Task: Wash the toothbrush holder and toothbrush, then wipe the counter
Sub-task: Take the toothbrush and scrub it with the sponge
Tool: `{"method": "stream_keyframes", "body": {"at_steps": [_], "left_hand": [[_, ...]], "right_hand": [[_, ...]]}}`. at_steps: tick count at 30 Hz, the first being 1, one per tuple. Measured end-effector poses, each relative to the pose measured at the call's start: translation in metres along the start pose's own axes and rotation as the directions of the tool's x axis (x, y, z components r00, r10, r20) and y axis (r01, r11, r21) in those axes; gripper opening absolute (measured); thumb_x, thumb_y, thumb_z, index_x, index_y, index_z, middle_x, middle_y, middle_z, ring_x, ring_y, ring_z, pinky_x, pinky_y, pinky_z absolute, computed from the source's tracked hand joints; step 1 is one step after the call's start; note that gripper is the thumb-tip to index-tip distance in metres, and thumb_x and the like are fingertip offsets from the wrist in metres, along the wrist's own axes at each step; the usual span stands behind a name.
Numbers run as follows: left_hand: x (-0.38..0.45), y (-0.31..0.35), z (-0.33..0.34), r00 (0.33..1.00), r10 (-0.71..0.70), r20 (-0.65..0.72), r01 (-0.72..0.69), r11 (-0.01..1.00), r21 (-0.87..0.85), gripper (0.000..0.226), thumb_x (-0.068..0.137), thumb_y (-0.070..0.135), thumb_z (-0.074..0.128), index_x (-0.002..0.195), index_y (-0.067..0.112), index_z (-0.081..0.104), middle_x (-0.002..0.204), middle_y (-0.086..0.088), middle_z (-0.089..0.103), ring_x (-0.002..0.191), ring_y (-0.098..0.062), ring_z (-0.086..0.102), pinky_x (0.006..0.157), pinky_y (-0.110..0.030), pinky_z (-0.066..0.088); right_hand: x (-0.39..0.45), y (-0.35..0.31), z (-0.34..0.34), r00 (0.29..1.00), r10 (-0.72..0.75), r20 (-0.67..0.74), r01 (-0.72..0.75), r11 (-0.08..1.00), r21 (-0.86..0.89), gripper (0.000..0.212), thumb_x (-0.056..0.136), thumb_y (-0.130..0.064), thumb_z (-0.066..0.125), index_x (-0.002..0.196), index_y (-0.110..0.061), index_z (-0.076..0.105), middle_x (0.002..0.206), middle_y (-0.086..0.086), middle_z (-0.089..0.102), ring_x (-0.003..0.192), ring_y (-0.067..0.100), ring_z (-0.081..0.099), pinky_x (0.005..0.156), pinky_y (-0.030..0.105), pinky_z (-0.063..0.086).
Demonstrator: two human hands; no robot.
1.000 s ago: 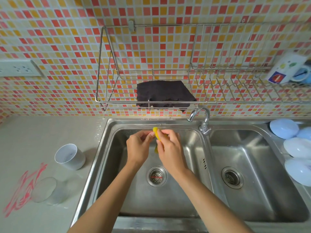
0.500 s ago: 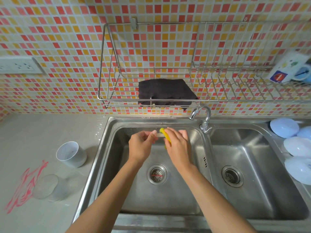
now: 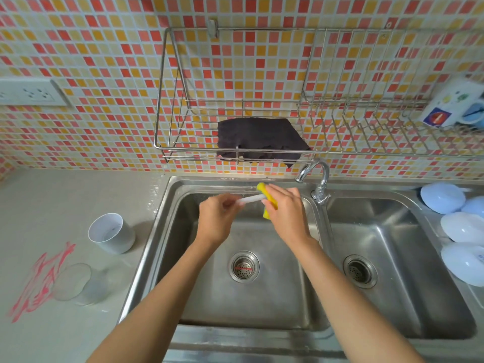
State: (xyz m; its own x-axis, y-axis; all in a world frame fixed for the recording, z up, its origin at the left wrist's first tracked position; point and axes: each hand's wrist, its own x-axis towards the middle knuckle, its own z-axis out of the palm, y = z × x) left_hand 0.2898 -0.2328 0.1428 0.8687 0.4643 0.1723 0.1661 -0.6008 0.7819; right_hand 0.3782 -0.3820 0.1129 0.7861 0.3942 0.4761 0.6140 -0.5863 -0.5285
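Nearest the camera on the left counter, a clear glass is lying on its side over red scribbles, and it could roll if a later wiping stroke catches it. Just beyond, the white toothbrush holder is standing upright beside the sink, close enough to the rim to be toppled by an elbow. Over the left basin, the left hand is pinching one end of the white toothbrush, while the right hand is clamping a yellow sponge around its other end. Wet and slim, the brush could be slipping free and dropping toward the drain if the rubbing gets hard. Farther back, the tap is showing no clear stream. On the wall rack beyond, a dark cloth is lying folded.
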Motion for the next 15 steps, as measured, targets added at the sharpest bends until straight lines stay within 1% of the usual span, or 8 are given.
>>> {"method": "stream_keyframes", "body": {"at_steps": [2,3,5,7,10,11,13,15], "left_hand": [[0.001,0.000,0.002,0.996,-0.090,-0.001,0.089,0.992,-0.093,0.015,0.087,0.028,0.072,0.092,0.015,0.078,0.072,0.008,0.071,0.062,0.007,0.060,0.063,-0.004,0.042],[0.001,-0.001,0.003,0.993,-0.118,0.009,0.118,0.982,-0.147,0.015,0.087,0.027,0.072,0.092,0.014,0.078,0.075,0.007,0.073,0.066,0.006,0.063,0.068,-0.009,0.047],[0.002,-0.005,0.005,0.986,-0.166,0.036,0.169,0.955,-0.242,0.015,0.088,0.025,0.072,0.093,0.013,0.078,0.080,0.002,0.076,0.074,-0.006,0.070,0.077,-0.024,0.055],[-0.001,-0.008,0.006,0.975,-0.215,0.061,0.223,0.924,-0.311,0.013,0.088,0.024,0.072,0.090,0.013,0.078,0.080,-0.002,0.077,0.073,-0.009,0.071,0.081,-0.032,0.058],[-0.005,-0.005,0.007,0.962,-0.267,0.060,0.268,0.873,-0.407,0.010,0.088,0.024,0.072,0.080,0.018,0.075,0.078,-0.007,0.076,0.073,-0.016,0.070,0.086,-0.040,0.058],[-0.006,-0.003,0.007,0.960,-0.274,0.055,0.271,0.865,-0.423,0.011,0.088,0.024,0.072,0.078,0.018,0.075,0.078,-0.007,0.076,0.073,-0.016,0.070,0.087,-0.041,0.058],[-0.008,-0.002,0.006,0.957,-0.284,0.064,0.282,0.849,-0.447,0.015,0.088,0.024,0.072,0.081,0.012,0.077,0.078,-0.008,0.076,0.075,-0.019,0.072,0.087,-0.043,0.058],[-0.012,-0.003,0.004,0.952,-0.292,0.095,0.301,0.822,-0.484,0.020,0.089,0.025,0.071,0.087,0.006,0.077,0.081,-0.010,0.077,0.081,-0.024,0.074,0.088,-0.045,0.058]], "right_hand": [[-0.010,-0.009,0.008,0.995,0.081,-0.060,-0.081,0.997,0.012,0.042,0.082,-0.008,0.070,0.123,-0.014,0.064,0.118,0.001,0.068,0.086,0.021,0.048,0.084,0.025,0.041],[-0.018,-0.016,0.015,0.997,0.058,-0.058,-0.058,0.998,0.001,0.043,0.082,-0.008,0.070,0.124,-0.012,0.063,0.121,0.004,0.066,0.087,0.025,0.050,0.086,0.027,0.042],[-0.032,-0.030,0.026,0.998,-0.054,-0.029,0.054,0.999,0.002,0.043,0.083,-0.007,0.069,0.125,-0.008,0.061,0.126,0.008,0.063,0.091,0.026,0.051,0.089,0.026,0.040],[-0.031,-0.031,0.024,0.993,-0.102,-0.057,0.103,0.995,0.014,0.042,0.082,-0.005,0.070,0.123,-0.007,0.062,0.124,0.008,0.064,0.090,0.025,0.051,0.089,0.026,0.041],[-0.023,-0.022,0.014,0.984,0.031,-0.174,-0.029,0.999,0.014,0.043,0.075,0.003,0.073,0.117,-0.005,0.066,0.112,0.008,0.068,0.086,0.017,0.045,0.077,0.035,0.052],[-0.024,-0.024,0.013,0.983,0.040,-0.178,-0.039,0.999,0.012,0.043,0.075,0.003,0.073,0.117,-0.005,0.066,0.112,0.009,0.068,0.086,0.016,0.043,0.076,0.037,0.053],[-0.032,-0.038,0.018,0.992,-0.038,-0.124,0.038,0.999,-0.005,0.042,0.078,0.000,0.071,0.120,-0.004,0.064,0.120,0.009,0.065,0.091,0.020,0.046,0.083,0.036,0.051],[-0.041,-0.047,0.020,0.989,-0.121,-0.080,0.119,0.992,-0.027,0.042,0.081,-0.003,0.070,0.122,-0.004,0.062,0.125,0.008,0.063,0.093,0.024,0.049,0.088,0.029,0.046]]}}
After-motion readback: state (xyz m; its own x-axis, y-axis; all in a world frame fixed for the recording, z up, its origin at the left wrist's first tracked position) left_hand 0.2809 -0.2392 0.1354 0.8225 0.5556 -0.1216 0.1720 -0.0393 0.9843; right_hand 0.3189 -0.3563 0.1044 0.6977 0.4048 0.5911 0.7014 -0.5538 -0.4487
